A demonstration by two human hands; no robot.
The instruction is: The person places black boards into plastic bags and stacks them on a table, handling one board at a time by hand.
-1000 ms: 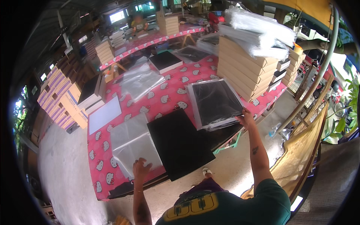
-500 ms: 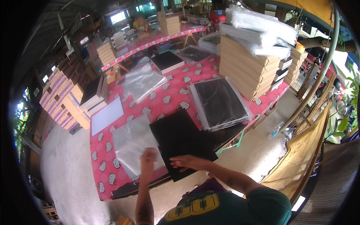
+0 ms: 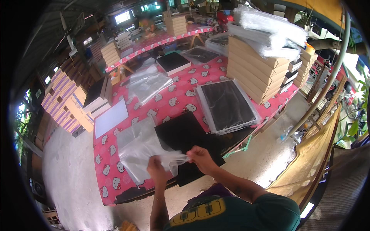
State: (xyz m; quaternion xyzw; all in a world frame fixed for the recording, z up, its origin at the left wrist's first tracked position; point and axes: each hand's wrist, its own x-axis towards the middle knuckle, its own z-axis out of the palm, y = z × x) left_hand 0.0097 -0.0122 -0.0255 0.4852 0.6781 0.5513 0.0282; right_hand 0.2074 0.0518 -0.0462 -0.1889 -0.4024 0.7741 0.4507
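Both hands hold one clear plastic bag [image 3: 148, 152] above the near edge of the table. My left hand [image 3: 157, 168] grips its lower part. My right hand [image 3: 199, 155] pinches the bag's stretched edge, just to the right. Under the bag lies a pile of more clear bags [image 3: 133, 134]. A flat black board [image 3: 185, 140] lies on the table beneath my right hand. To its right sits a stack of black boards wrapped in clear bags [image 3: 227, 106].
The table has a pink patterned cloth [image 3: 106, 165]. On it are a white sheet [image 3: 110, 117], another heap of clear bags [image 3: 148, 82], a black board [image 3: 173, 62] and tall stacks of brown boxes [image 3: 256, 69]. Purple and tan boxes [image 3: 63, 100] stand at left.
My right hand left the wrapped stack at right and came to the bag pile. Both hands have lifted one clear bag off it.
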